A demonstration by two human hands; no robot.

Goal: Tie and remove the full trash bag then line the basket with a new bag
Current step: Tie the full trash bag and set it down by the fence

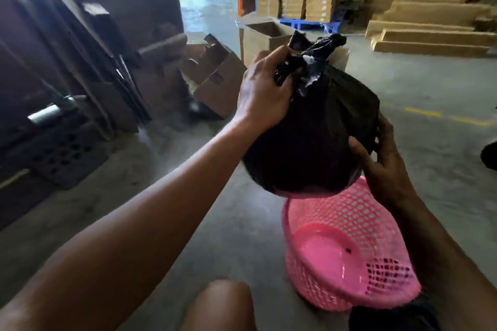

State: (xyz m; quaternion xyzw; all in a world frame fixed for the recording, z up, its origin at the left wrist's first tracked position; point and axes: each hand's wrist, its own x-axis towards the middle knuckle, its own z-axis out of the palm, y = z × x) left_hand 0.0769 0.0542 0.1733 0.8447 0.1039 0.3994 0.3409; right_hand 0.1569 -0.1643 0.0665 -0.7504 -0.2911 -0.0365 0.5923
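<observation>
A full black trash bag [309,140] hangs in the air above a pink mesh basket [347,244], its neck bunched into a knot at the top. My left hand [265,91] is closed on that knotted neck. My right hand [382,166] presses against the bag's lower right side with fingers wrapped onto it. The basket stands on the concrete floor below the bag, tilted toward me, and its pink bottom shows with nothing in it. No new bag is visible.
Open cardboard boxes [215,75] lie on the floor behind the bag. Dark stacked sheets and machinery [67,62] fill the left side. Flattened cardboard stacks [430,32] sit at the back right. My knee [223,303] is at the bottom edge.
</observation>
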